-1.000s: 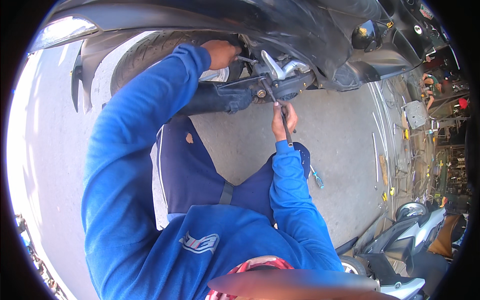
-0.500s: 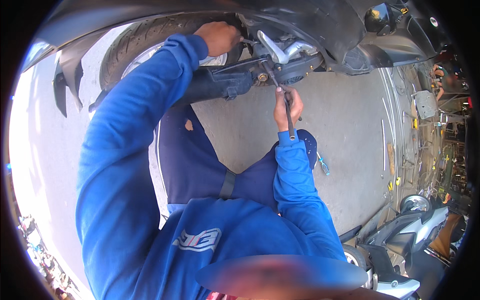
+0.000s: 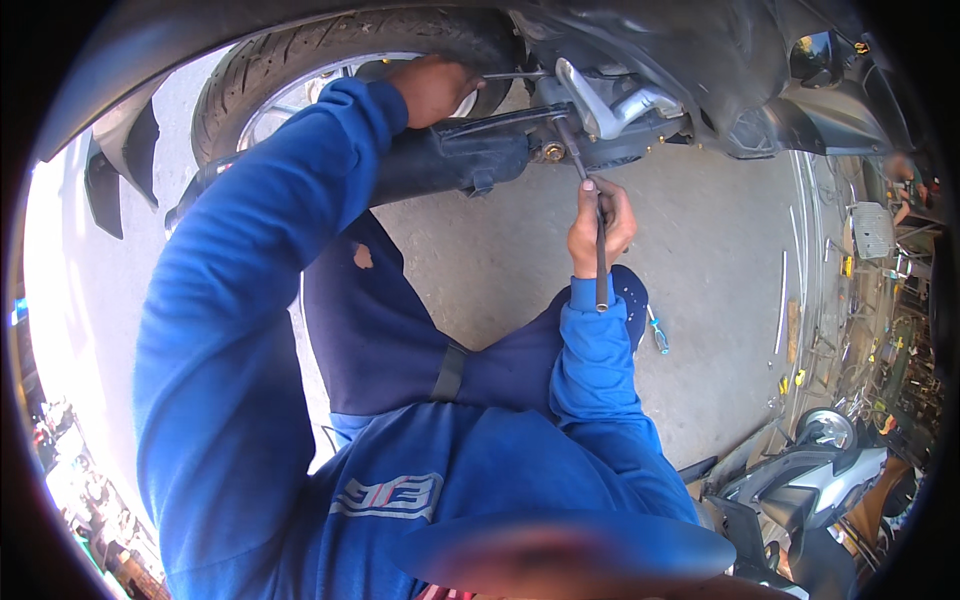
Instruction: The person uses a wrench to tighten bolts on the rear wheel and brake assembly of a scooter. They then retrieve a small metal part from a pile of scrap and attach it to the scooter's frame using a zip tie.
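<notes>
A motorcycle's rear wheel (image 3: 300,60) and black swing arm (image 3: 470,155) fill the top of the view. My left hand (image 3: 432,88), in a blue sleeve, reaches up and rests against the tyre and a thin metal rod by the wheel hub. My right hand (image 3: 598,225) grips a long dark metal wrench (image 3: 598,250), held nearly upright. Its upper end meets the brass-coloured nut (image 3: 553,152) under the silver engine casing (image 3: 620,100). My knees in dark blue trousers sit below.
A small screwdriver with a blue handle (image 3: 657,335) lies on the grey concrete floor by my right knee. Another scooter (image 3: 810,480) stands at the lower right. Tools and parts clutter the right edge (image 3: 880,330).
The view has closed in on the wheel. My left hand stays at the hub; my right hand holds the wrench, now slightly more upright.
</notes>
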The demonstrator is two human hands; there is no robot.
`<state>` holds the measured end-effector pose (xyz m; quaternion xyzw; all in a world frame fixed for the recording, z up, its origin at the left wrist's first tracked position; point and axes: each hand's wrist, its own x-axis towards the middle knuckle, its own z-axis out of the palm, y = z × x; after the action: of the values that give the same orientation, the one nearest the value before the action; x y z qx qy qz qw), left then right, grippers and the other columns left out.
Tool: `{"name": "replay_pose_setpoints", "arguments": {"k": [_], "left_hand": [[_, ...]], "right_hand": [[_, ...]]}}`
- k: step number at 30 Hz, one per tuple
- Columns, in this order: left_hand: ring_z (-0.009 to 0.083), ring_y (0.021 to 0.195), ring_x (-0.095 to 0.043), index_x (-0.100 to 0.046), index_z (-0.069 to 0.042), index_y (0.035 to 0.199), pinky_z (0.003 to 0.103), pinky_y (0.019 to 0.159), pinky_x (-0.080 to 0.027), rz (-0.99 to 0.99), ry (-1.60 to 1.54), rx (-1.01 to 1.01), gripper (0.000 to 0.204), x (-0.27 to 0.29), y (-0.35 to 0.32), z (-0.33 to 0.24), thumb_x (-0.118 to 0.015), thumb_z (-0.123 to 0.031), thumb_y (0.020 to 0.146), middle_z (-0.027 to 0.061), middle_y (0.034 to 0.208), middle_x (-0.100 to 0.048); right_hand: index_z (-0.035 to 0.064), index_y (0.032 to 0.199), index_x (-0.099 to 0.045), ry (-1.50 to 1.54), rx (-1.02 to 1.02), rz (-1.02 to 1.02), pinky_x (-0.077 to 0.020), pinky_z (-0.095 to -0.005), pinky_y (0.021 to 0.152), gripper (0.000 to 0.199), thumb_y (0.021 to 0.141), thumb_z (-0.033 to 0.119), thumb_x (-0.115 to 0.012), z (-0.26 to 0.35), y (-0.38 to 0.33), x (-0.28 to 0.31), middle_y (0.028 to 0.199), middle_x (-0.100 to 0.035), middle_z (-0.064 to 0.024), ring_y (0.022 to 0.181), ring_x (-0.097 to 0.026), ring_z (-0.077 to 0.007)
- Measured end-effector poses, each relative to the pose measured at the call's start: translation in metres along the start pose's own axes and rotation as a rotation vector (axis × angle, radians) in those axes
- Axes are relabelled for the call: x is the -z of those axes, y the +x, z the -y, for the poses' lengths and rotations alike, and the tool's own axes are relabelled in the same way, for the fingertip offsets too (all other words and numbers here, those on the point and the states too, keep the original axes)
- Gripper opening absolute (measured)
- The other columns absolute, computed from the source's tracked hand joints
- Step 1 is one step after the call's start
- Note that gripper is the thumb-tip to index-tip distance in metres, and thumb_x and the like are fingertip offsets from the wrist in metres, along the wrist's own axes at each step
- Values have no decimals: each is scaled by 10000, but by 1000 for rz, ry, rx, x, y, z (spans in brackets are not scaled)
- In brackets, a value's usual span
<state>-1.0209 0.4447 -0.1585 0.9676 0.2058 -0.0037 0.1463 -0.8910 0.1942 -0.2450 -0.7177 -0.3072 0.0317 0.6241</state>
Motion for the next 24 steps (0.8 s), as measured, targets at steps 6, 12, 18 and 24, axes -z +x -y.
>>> {"name": "replay_pose_setpoints", "arguments": {"k": [6, 12, 18, 24], "left_hand": [[418, 1124, -537, -574, 22, 1185, 443, 1005, -391, 286, -106, 142, 610, -17, 4, 18, -269, -478, 1015, 259, 1175, -593], [415, 1141, -530, -588, 9, 1184, 434, 1015, -383, 269, -178, 119, 593, -25, 7, 23, -318, -485, 1001, 256, 1215, -580], [394, 1036, -581, -638, -9, 1104, 444, 934, -421, 220, -79, 99, 461, -1, -2, 29, -423, -400, 987, 256, 1099, -623], [418, 936, -606, -653, -38, 1046, 481, 853, -463, 34, 130, -82, 318, 19, 0, 5, -486, -294, 956, 242, 949, -652]], "right_hand": [[-19, 907, -662, -89, -1, 24, -358, -227, 510, 136, 857, 108, -669, -1, -1, 4, 611, -560, -27, 539, -467, -62], [0, 886, -671, -68, 80, -20, -325, -230, 492, 132, 849, 126, -679, -9, 0, 2, 578, -511, 19, 521, -425, -52], [55, 901, -680, -203, 99, 27, -442, -298, 544, 137, 844, 179, -691, -8, 3, 9, 601, -611, -80, 530, -580, -175], [40, 911, -671, -173, 166, 22, -337, -278, 503, 129, 853, 155, -677, -7, 4, 8, 581, -486, -17, 539, -444, -116]]}}
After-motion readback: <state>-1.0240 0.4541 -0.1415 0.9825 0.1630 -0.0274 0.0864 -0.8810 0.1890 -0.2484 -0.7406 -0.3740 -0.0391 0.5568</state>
